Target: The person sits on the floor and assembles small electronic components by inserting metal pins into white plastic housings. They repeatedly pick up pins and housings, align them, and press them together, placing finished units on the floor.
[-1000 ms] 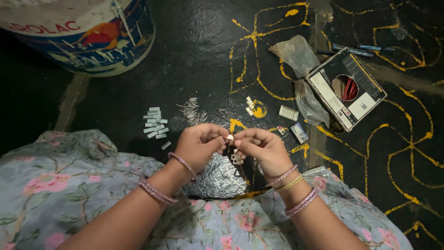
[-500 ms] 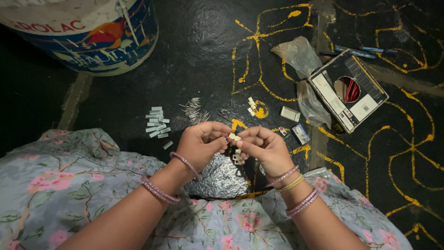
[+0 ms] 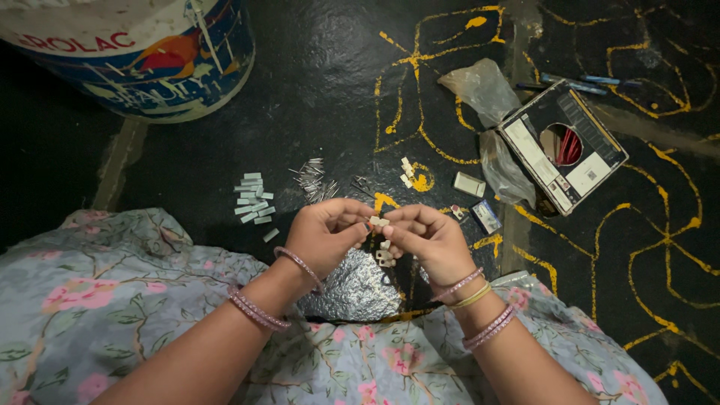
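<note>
My left hand [image 3: 325,234] and my right hand [image 3: 426,238] meet in front of me, fingertips pinching one small white piece [image 3: 379,221] between them. Both wrists carry pink bangles. Under the hands lies a crumpled sheet of silver foil [image 3: 358,288] with a few small white pieces [image 3: 385,256] on it. To the left on the dark floor sits a pile of small pale rectangular pieces [image 3: 253,203]. A heap of thin metal pins [image 3: 313,180] lies just beyond my left hand.
A large painted bucket [image 3: 142,56] stands at the top left. An open cardboard box [image 3: 562,146] with red items, clear plastic bags [image 3: 486,94] and small boxes [image 3: 477,199] lie to the right. Yellow floor drawings cover the black floor. My floral dress [image 3: 112,300] fills the bottom.
The white piece between my fingertips has turned slightly and my hands have shifted a little. Nothing else has moved.
</note>
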